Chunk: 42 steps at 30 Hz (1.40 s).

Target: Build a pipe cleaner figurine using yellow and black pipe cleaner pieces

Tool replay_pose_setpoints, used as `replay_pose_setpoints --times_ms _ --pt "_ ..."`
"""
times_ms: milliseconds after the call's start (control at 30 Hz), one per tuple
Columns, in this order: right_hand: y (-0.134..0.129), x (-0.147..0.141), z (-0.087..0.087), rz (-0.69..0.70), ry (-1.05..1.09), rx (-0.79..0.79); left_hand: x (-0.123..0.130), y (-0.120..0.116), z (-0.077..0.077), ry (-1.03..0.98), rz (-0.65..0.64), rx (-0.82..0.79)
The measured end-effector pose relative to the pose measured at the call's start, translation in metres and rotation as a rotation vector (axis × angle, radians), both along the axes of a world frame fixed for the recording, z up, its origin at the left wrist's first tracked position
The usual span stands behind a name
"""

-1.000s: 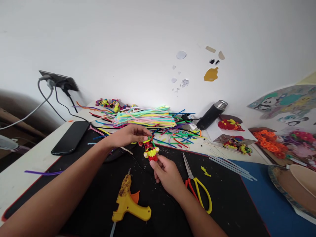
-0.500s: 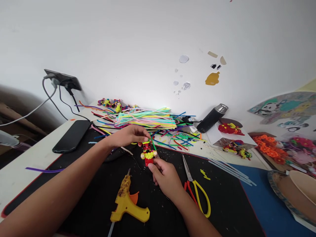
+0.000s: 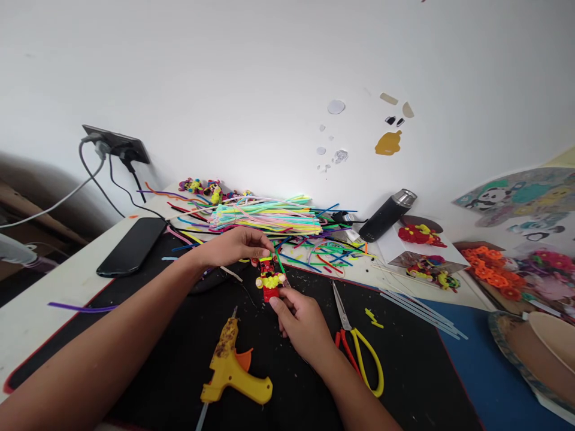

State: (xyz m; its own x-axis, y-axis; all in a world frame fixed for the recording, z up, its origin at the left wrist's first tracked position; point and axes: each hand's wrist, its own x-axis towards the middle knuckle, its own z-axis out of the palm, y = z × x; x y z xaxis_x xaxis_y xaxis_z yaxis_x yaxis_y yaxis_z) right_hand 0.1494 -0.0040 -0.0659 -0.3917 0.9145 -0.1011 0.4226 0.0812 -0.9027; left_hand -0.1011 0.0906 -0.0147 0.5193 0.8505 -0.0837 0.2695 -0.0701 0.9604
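A small pipe-cleaner figure (image 3: 270, 281) in red, yellow and black is held between both hands above the black mat. My left hand (image 3: 240, 246) pinches its top end, the fingertips closed. Below, my right hand (image 3: 302, 317) grips the red lower end between thumb and fingers. A green pipe cleaner (image 3: 280, 261) shows just beside the figure's top; whether it is joined to it I cannot tell. Nearer me lies a yellow glue gun (image 3: 236, 365) with a dirty nozzle end. Scissors (image 3: 354, 341) with red and yellow handles lie right of my right hand, blades slightly apart.
Behind the hands is a heap of coloured pipe cleaners (image 3: 265, 215). A phone (image 3: 131, 246) lies at left, below a wall socket (image 3: 115, 143) with cables. A black flask (image 3: 387, 215) leans at right near a white box (image 3: 395, 256), finished figures (image 3: 422, 234) and glue sticks (image 3: 424, 314).
The camera view has shifted very slightly. Both hands keep the same hold on the figure, with no other visible change.
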Motion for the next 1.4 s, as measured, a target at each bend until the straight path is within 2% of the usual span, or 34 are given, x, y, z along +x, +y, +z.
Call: replay_pose_setpoints --times_ms 233,467,733,1167,1400 --pt "0.000 0.000 0.008 -0.049 -0.038 0.077 -0.014 0.010 -0.013 0.129 0.066 0.062" --pt "-0.002 0.001 0.014 -0.077 -0.077 0.219 -0.009 0.013 -0.027 0.250 0.073 0.107" --pt "-0.004 -0.001 0.016 -0.018 -0.096 0.269 -0.004 0.013 -0.030 0.237 0.138 0.191" --pt "-0.006 0.000 0.018 0.003 -0.103 0.276 -0.002 0.014 -0.035 0.201 0.121 0.122" --pt "-0.005 0.001 0.019 -0.020 -0.063 0.306 0.000 0.014 -0.033 0.266 0.213 0.228"
